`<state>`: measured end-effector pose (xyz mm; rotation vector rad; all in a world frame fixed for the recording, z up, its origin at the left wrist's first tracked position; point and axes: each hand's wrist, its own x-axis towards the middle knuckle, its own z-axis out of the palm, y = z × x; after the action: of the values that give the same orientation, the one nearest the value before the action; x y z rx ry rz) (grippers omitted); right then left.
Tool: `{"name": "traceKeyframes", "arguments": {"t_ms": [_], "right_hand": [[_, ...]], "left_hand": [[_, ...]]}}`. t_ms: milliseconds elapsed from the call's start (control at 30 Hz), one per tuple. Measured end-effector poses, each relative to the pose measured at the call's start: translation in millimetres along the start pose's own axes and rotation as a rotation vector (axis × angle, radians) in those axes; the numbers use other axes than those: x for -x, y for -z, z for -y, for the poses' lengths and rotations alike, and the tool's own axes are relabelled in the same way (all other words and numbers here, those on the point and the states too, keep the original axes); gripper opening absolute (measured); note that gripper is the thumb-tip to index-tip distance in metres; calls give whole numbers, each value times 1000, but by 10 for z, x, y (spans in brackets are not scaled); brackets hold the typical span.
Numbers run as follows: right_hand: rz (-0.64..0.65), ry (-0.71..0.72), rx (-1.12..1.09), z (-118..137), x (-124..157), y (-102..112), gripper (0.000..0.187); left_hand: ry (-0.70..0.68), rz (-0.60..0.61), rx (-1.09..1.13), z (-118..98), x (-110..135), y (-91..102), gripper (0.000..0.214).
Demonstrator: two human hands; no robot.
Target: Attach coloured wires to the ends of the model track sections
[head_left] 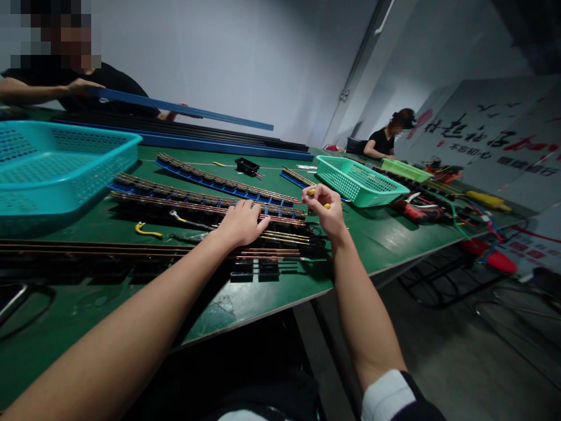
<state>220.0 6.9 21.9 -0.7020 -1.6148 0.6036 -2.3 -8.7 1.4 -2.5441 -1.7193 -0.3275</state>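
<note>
Mostly coppery, the long strip (193, 199) under the left hand (240, 225) shows blue.

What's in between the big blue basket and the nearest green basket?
The head view shows a little black box, a small yellow thing and strips with metal rods between them.

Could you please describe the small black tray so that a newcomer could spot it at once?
On the green table, look between the turquoise basket and the nearer green basket. The small black tray sits just beyond the long blue-based strips. It is short, dark and open-topped, while they are long and slender.
</note>
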Motion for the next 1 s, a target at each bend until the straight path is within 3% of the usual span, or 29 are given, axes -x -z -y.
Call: {"name": "traceKeyframes", "arguments": {"t_ms": [100, 167, 333, 467, 667, 1000], "right_hand": [[-263, 52, 68, -45, -22, -57, 42], [-370, 68, 123, -50, 7, -79, 39], [-425, 49, 225, 27, 169, -68, 30], [-559, -10, 52, 108, 222, -3, 29], [-702, 148, -176, 217, 353, 23, 26], [-765, 175, -255, 328, 624, -62, 25]], "left_hand": [[-6, -7, -3, 6, -4, -6, 50], [-7, -14, -3, 7, -4, -8, 50], [-7, -12, -4, 0, 2, 0, 49], [-2, 0, -13, -6, 10, 13, 50], [-2, 13, -9, -10, 20, 27, 50], [0, 11, -15, -4, 6, 2, 53]]}}
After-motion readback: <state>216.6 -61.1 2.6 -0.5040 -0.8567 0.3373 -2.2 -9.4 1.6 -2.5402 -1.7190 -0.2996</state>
